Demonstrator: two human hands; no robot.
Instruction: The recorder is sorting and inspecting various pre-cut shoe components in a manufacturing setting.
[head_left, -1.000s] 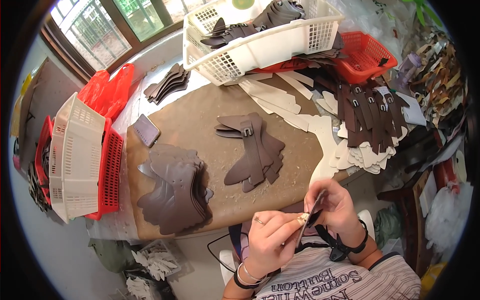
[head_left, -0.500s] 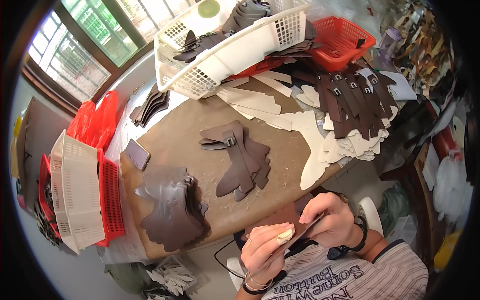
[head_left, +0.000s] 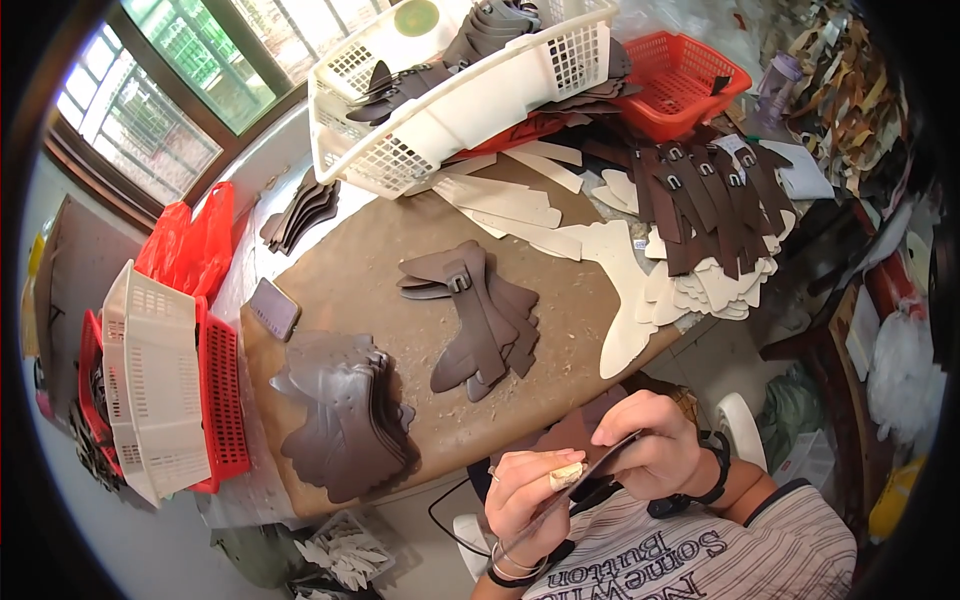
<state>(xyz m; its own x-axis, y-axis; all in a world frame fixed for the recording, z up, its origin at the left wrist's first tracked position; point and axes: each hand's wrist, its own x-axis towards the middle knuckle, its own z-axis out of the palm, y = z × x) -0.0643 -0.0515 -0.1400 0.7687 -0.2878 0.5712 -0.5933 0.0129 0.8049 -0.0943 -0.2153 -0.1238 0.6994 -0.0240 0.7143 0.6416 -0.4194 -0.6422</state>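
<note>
Presently, both bare hands are off the worktable [head_left: 560,350], just beyond its near edge, in front of the person's striped shirt [head_left: 690,545]. The left hand [head_left: 525,495] and the right hand [head_left: 655,450] are each clamped on one dark brown leather-like piece [head_left: 605,463]. This piece is tilted and seen nearly edge-on; its full outline cannot be made out. The left palm and some right fingertips are hidden. A cream-coloured finger cover [head_left: 567,476] sits on the left hand; whether it touches the piece cannot be confirmed.

At the worktable's far edge, the white basket [head_left: 485,105] is cut off by the upper frame. Off the table's left end, tilted baskets [head_left: 160,390] largely conceal their contents. In the table's middle, buckled strap pieces [head_left: 475,320] overlap, lower layers obscured.

The stack of dark shaped pieces [head_left: 335,420] lies near the table's near-left edge. Brown surface shows between this stack and the buckled pieces, and again towards the cream-coloured cut pieces [head_left: 615,275] on the table's right. One of these extends close to the near edge, near the right hand.
</note>
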